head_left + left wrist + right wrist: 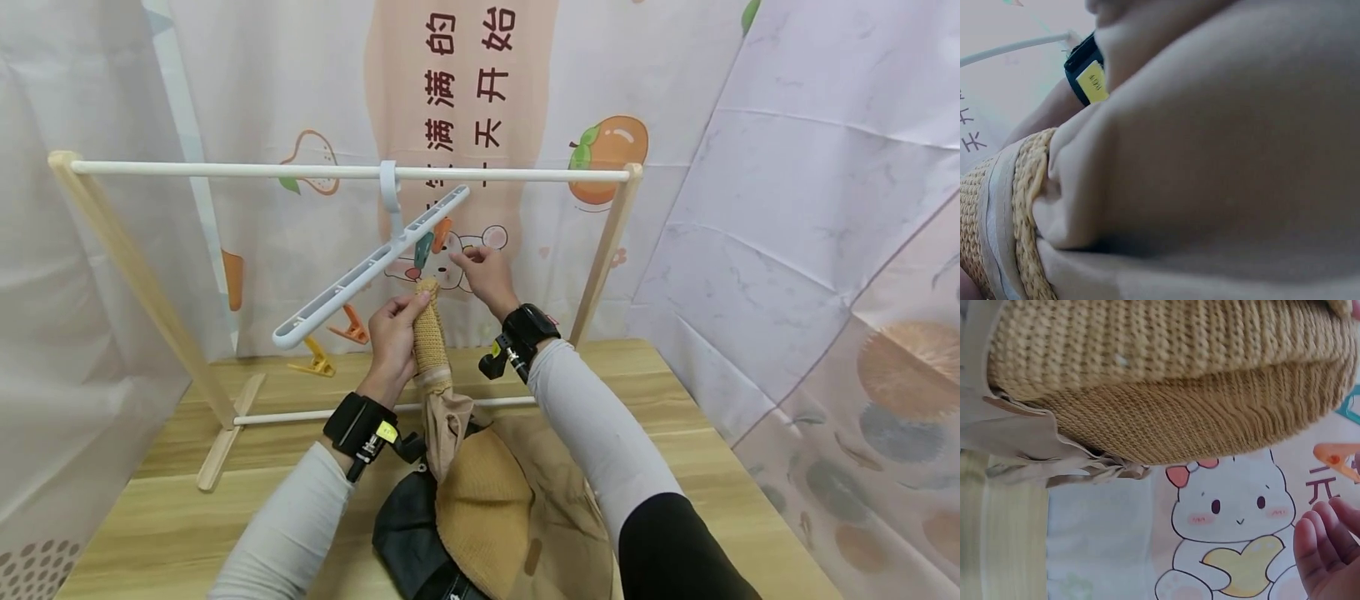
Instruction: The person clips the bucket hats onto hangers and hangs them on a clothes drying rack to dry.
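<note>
A straw-woven hat with a beige cloth part stands edge-on in the head view. My left hand pinches its upper edge, thumb along the weave. Beige cloth fills much of the left wrist view, beside the straw band. My right hand is raised to the right of the hat, fingers bent and close beside an orange clip. In the right wrist view its fingers curve loosely below that clip. A green clip hangs alongside, just above the hat.
A pale blue hanger hangs aslant from a rack's white rod. Yellow and orange clips hang at its near end. Another straw-and-beige hat and a black cap lie on the wooden table.
</note>
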The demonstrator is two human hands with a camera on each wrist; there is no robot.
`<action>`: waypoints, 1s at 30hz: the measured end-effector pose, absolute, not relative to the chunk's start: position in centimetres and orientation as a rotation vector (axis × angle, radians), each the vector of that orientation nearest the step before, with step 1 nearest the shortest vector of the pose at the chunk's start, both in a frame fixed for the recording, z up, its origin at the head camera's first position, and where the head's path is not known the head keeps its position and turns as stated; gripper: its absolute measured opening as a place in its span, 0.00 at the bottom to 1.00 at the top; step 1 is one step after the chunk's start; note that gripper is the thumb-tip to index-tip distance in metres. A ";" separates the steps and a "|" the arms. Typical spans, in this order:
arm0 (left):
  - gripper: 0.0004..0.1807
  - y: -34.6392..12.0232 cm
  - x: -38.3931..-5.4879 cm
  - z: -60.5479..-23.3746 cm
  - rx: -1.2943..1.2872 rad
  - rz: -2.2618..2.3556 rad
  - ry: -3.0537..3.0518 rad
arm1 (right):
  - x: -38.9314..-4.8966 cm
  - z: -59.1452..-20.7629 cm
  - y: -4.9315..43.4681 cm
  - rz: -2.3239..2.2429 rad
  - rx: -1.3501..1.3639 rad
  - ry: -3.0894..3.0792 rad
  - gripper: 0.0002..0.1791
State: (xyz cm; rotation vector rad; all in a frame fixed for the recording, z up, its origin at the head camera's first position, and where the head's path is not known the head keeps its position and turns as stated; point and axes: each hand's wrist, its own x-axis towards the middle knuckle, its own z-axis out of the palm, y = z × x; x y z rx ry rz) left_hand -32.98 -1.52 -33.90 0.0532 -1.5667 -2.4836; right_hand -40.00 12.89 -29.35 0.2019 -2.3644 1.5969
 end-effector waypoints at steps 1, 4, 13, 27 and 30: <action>0.09 -1.5 -33.0 -34.0 0.050 -2.483 -1.569 | -40.3 -29.4 13.0 1.591 0.204 -2.353 0.17; 0.08 -1.3 -33.1 -34.1 0.037 -2.479 -1.587 | -41.3 -29.3 13.2 1.617 0.213 -2.313 0.18; 0.07 -1.5 -33.2 -34.1 0.056 -2.427 -1.622 | -43.0 -28.2 12.5 1.826 0.302 -2.291 0.30; 0.06 -1.0 -33.3 -34.2 -0.009 -2.420 -1.584 | -43.0 -28.2 11.0 1.935 0.282 -2.088 0.20; 0.06 -0.7 -33.0 -34.1 -0.048 -2.382 -1.576 | -42.4 -28.0 11.1 1.865 0.245 -2.110 0.17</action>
